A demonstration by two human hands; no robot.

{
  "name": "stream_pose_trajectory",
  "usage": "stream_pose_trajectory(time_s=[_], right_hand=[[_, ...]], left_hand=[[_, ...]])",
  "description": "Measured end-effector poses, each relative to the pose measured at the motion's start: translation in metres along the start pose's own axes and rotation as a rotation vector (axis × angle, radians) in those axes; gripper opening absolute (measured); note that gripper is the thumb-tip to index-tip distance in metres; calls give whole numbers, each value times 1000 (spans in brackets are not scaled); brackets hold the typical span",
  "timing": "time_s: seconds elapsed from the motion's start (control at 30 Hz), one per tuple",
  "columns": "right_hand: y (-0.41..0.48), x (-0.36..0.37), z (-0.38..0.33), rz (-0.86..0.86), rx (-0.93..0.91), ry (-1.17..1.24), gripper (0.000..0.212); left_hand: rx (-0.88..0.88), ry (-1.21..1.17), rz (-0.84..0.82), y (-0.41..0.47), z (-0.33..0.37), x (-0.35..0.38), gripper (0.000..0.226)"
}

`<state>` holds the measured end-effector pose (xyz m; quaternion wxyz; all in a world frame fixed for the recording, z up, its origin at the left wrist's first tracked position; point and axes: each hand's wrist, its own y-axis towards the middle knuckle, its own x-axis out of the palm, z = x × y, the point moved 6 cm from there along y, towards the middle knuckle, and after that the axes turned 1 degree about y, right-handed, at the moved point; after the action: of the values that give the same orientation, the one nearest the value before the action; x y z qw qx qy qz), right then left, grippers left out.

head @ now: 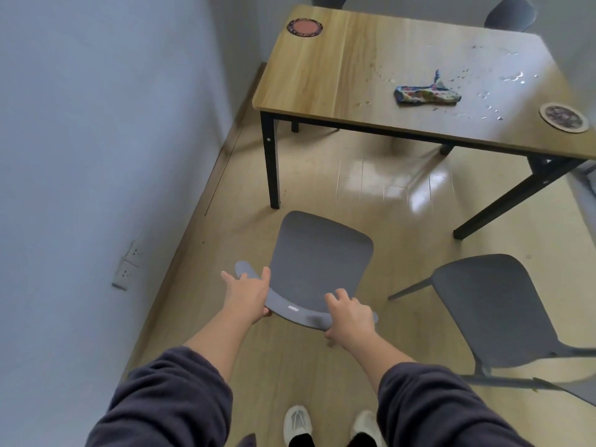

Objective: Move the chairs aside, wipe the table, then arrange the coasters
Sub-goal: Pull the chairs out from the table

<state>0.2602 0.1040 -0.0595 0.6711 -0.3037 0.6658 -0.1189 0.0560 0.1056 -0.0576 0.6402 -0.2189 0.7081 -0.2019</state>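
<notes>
A grey chair [319,253] stands on the floor in front of me, away from the wooden table [338,69]. My left hand [246,293] grips the left part of its curved backrest. My right hand [350,316] grips the right part. A second grey chair [493,304] stands to the right. On the table lie a crumpled colourful cloth [425,95], a red-centred round coaster [304,27] at the far left corner and a patterned coaster [563,117] near the right front edge. Crumbs and wet spots [503,79] cover the table's right half.
A blue-grey wall [96,124] with two sockets [127,266] runs along the left. Two more grey chair backs [509,14] show behind the table's far edge. My white shoes [298,421] stand on the light wooden floor below the held chair.
</notes>
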Motion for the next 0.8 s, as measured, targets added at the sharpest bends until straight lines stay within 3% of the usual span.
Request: stream_pose_trajectory(time_s=[0.27,0.5,0.63,0.7,0.8], right_hand=[[42,-43,62,61,15,-93,46],[64,-49,97,35,2,-4,48],[56,-54,123,93,-5,161,43],[52,-54,141,56,79,282,36],[48,-50,166,-17,263,438,35]], left_hand=[[-72,-86,50,37,47,-33,86],[-196,-226,172,54,53,-36,84],[-428,-650,384,26,36,-35,79],[-592,-1028,255,19,30,-22,74],[-661,-1500,81,28,40,-12,41]])
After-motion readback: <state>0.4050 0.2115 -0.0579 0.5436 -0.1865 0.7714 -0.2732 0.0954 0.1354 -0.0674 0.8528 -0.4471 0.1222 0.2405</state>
